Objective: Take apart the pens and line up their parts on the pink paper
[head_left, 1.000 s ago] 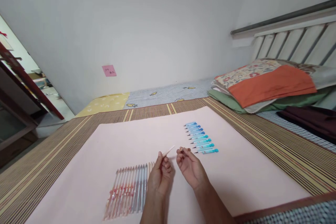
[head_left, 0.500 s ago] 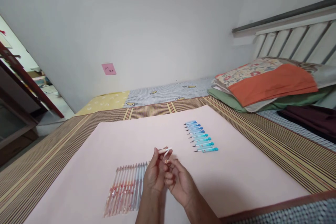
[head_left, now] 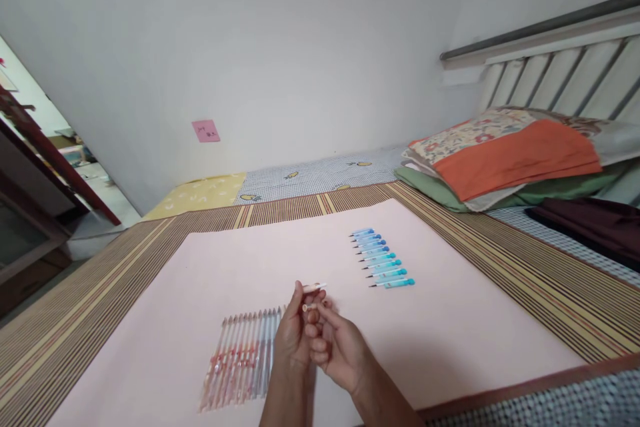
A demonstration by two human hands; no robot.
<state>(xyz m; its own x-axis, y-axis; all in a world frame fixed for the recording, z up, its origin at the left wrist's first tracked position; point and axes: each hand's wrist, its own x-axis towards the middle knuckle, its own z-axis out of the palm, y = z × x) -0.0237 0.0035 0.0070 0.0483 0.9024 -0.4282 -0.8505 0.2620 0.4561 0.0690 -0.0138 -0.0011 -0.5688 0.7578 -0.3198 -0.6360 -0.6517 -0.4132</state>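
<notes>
My left hand (head_left: 294,330) is closed, thumb up, around a slim pale peach pen-like piece (head_left: 314,287) with a white end pointing right. Close against it, my right hand (head_left: 343,347) pinches a small pale tube (head_left: 309,307) between thumb and fingers, its round end facing left. Whether the two pieces touch is hidden by the fingers. Left of my hands lies a row of slender, see-through pens (head_left: 240,360), shading from reddish to bluish, partly covered by my left forearm. Farther right, several short blue pencils (head_left: 383,258) with dark points lie in a slanted column.
A pale pink sheet (head_left: 165,320) covers the striped mat (head_left: 480,260) under everything. Folded pillows and bedding (head_left: 520,157) are piled at the right beside a radiator (head_left: 560,80). A pink note (head_left: 206,131) is stuck on the wall behind. An open doorway shows at the left.
The small tube in my right hand has shifted left, and its round end has turned left. The white-ended piece in my left hand has tilted flatter.
</notes>
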